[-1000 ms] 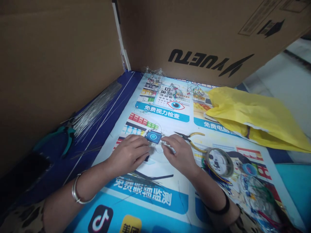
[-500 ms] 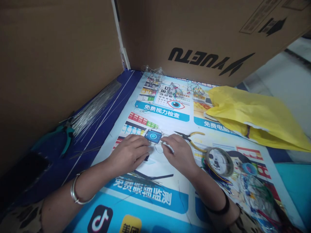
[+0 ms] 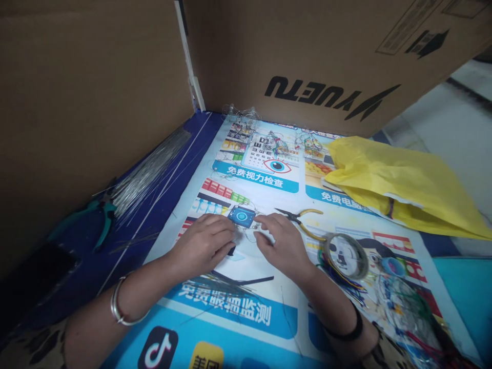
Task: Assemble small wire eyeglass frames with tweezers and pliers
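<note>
The person wore sleeves in a tan fabric printed with irregular dark patches, like an animal print; the left sleeve [image 3: 36, 347] lay toward the bench's [image 3: 183, 177] left edge and looked dim, while the right sleeve [image 3: 384, 353] showed the same pattern in a smaller piece. Round the left forearm, above the bare left hand [image 3: 205, 241], went a shiny silver bangle [image 3: 114, 306], rounded and rigid-looking. The right forearm, above the bare right hand [image 3: 282, 243], bore a plain, narrow black band [image 3: 357, 324].
</note>
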Motion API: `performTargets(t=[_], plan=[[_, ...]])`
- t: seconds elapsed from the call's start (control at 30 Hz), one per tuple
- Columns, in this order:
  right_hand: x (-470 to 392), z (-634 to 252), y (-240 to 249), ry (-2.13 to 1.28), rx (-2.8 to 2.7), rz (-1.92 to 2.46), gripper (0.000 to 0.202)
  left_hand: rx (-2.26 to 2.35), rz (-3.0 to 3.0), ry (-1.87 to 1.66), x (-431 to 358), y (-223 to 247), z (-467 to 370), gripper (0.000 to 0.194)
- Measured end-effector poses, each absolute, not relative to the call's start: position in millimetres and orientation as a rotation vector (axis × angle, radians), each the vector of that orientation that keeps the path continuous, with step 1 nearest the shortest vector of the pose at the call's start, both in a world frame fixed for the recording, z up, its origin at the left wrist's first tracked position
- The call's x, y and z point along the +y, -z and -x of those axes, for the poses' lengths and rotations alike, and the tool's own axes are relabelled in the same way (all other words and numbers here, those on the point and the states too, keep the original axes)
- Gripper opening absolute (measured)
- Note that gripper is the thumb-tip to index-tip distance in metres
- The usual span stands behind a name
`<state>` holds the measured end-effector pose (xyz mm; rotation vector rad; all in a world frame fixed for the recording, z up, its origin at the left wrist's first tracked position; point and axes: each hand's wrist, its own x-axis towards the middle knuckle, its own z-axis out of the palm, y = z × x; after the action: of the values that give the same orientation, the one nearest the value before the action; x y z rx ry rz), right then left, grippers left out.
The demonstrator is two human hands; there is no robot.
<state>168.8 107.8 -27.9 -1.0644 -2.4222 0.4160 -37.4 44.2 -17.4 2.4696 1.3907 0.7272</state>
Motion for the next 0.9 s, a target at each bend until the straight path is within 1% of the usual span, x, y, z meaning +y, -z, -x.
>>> performTargets(t=[0.27, 0.57, 0.67, 0.9], plan=[[105.3, -168.9, 27.0, -0.449, -2.379, 1.077, 0.030, 1.392, -2.463, -0.711, 43.7, 18.1, 37.5, 0.012], [107.2, -170.7, 28.9, -0.422, -2.259, 1.239, 0.022, 1.394, -2.477, -0.752, 44.4, 19.7, 37.6, 0.011], [106.6, -170.4, 28.3, -0.399, -2.265, 1.255, 0.021, 1.401, -2.474, -0.753, 44.4, 20.1, 37.5, 0.011], [105.3, -170.0, 26.2, -0.353, -2.322, 1.243, 0.012, 1.395, -2.472, -0.768, 45.2, 20.1, 37.5, 0.012]])
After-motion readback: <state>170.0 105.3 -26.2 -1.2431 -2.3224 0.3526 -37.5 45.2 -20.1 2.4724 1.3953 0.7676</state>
